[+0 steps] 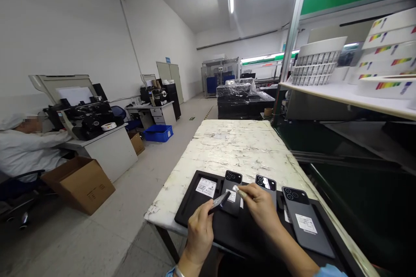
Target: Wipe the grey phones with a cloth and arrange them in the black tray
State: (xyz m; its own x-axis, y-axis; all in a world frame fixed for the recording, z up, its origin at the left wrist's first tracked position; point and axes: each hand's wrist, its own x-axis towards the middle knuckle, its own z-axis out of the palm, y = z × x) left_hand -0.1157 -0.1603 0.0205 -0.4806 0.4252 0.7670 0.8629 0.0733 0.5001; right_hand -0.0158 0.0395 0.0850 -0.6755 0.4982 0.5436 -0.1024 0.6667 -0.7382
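Pinched: a dark device [220, 202] in left hand [200, 228], perhaps white cloth [235, 188] in right hand [260, 207]

The left hand [199, 230] is gripping a slim dark device [219, 203] at a tilt, while the right hand [259, 204] is pinching a small white piece [236, 188] just beside it. Beneath, three gray smartphones [300, 209] are lying on a black tray [187, 208], which is resting on a worn, cream-topped worktable [234, 145]. Label rolls [390, 87] are standing on a shelf [349, 95] to the right; a white-clad co-worker [27, 151] is sitting at a desk [112, 151] on the left, near an open cardboard box [86, 188].
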